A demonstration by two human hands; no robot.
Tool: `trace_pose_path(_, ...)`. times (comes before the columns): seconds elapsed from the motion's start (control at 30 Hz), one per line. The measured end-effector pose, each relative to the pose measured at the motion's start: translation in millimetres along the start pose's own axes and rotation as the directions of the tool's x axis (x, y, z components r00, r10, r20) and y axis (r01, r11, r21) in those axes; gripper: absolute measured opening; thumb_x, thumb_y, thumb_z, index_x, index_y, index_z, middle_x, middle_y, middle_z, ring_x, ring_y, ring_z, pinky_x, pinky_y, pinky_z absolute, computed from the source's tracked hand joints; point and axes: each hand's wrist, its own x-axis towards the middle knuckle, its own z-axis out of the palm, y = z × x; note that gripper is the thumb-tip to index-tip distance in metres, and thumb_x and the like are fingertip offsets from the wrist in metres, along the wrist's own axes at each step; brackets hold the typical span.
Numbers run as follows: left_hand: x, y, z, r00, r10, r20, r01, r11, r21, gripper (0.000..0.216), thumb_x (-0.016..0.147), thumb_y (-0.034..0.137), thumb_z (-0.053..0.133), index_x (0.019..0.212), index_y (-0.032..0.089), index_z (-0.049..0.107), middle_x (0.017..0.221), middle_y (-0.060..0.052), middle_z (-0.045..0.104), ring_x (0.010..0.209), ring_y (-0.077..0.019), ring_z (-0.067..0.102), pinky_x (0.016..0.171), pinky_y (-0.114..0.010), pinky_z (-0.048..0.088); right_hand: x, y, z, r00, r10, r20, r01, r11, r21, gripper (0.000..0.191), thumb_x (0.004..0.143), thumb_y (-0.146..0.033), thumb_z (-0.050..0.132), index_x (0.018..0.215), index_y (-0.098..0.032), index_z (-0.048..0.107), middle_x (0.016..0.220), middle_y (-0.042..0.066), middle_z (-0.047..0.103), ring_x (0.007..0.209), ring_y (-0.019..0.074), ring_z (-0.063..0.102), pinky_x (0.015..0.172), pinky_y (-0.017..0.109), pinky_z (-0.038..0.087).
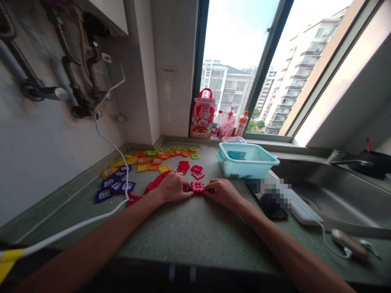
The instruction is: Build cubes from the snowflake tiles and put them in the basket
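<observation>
A pink-red window-shaped puzzle tile [197, 186] lies on the grey-green countertop [189, 228], pinched from both sides. My left hand [172, 186] grips its left edge with curled fingers. My right hand [222, 192] grips its right edge. Further red tiles [184, 166] lie just behind and to the left of my left hand. Orange, yellow and green tiles [159, 156] spread toward the back wall, and purple tiles [114, 186] lie at the left.
A light blue plastic basket [246, 160] stands right of the tiles. A black phone [269, 203] and a white device [301, 207] lie beside a steel sink [336, 195]. A white cable [100, 213] crosses the counter at the left. A red bag [202, 114] and bottles [227, 124] stand on the window sill.
</observation>
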Motion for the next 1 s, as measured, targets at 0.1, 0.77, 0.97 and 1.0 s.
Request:
trace_pose_path(0.1, -0.7, 1.0, -0.2, 1.0, -0.002, -0.007, 0.002, 1.0, -0.003, 0.02, 0.086, 0.046, 0.076, 0.084, 0.027, 0.083, 0.075, 0.0, 0.075, 0.077, -0.0189, 0.066, 0.093, -0.039, 0.039, -0.2, 0.1, 0.5, 1.0, 0.005, -0.002, -0.005, 1.0, -0.007, 0.015, 0.094, -0.03, 0.07, 0.088, -0.024, 0.082, 0.08, 0.002, 0.073, 0.069, 0.0147, 0.064, 0.065, 0.024, 0.041)
trace_pose_path(0.77, -115.4, -34.9, -62.4, 0.961, -0.258, -0.104, 0.272, 0.949, 0.16, 0.054, 0.087, 0.055, 0.073, 0.133, 0.026, 0.068, 0.132, -0.008, 0.07, 0.121, -0.0285, 0.062, 0.107, -0.045, 0.044, -9.4, 3.1, -12.6, 0.952, -0.074, -0.297, 0.051, 0.995, -0.085, 0.027, 0.102, -0.036, 0.057, 0.115, -0.022, 0.076, 0.096, 0.008, 0.076, 0.083, 0.0217, 0.071, 0.078, 0.035, 0.056)
trace_pose_path(0.97, -126.0, -37.8, -47.3, 0.968, -0.248, -0.04, 0.25, 0.942, 0.223, 0.038, 0.099, 0.047, 0.061, 0.132, 0.03, 0.069, 0.129, -0.006, 0.071, 0.122, -0.0277, 0.06, 0.105, -0.046, 0.04, -8.5, -54.6, 2.6, 0.875, -0.434, -0.213, 0.391, 0.895, -0.216, 0.041, 0.099, -0.022, 0.058, 0.14, -0.023, 0.063, 0.127, 0.012, 0.072, 0.115, 0.0277, 0.065, 0.1, 0.046, 0.051)
trace_pose_path(1.0, -125.6, -38.4, -47.1, 0.966, -0.25, -0.058, 0.257, 0.941, 0.219, 0.036, 0.099, 0.047, 0.062, 0.129, 0.03, 0.071, 0.125, -0.006, 0.072, 0.12, -0.0276, 0.061, 0.104, -0.046, 0.04, -6.5, -63.5, 7.1, 0.871, -0.465, -0.161, 0.423, 0.875, -0.235, 0.047, 0.098, -0.022, 0.058, 0.145, -0.023, 0.059, 0.135, 0.012, 0.069, 0.122, 0.0294, 0.062, 0.104, 0.049, 0.049)
